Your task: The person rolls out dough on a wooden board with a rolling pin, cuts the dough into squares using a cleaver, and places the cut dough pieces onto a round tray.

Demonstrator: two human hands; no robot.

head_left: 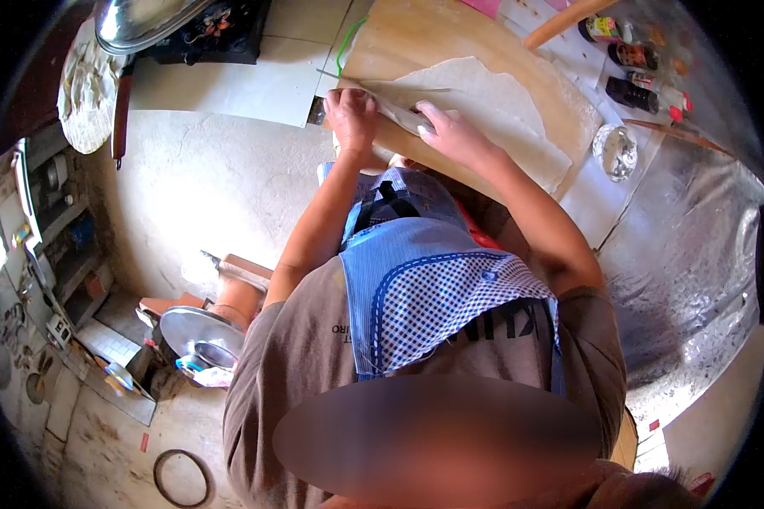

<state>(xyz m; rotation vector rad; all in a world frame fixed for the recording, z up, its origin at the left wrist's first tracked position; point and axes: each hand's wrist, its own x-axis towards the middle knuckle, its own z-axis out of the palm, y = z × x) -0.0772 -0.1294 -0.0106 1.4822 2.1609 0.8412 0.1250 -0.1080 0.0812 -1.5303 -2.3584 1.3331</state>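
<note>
A large thin sheet of dough (501, 102) lies on a wooden board (407, 34), its near edge gathered into a narrow fold between my hands. My left hand (351, 120) is curled over the left end of that fold, by a thin pointed strip that sticks out past the board's corner. To its right, my right hand (454, 137) has thumb and fingers closed on the folded edge. Whether anything lies inside the fold cannot be made out.
A wooden rod (569, 21) rests at the board's far right. Several bottles (632, 56) and a foil-like round dish (615, 153) are on the right. At the upper left are a metal lid (148, 21) and a cleaver-like handle (122, 114). A pale wall stands left of my arms.
</note>
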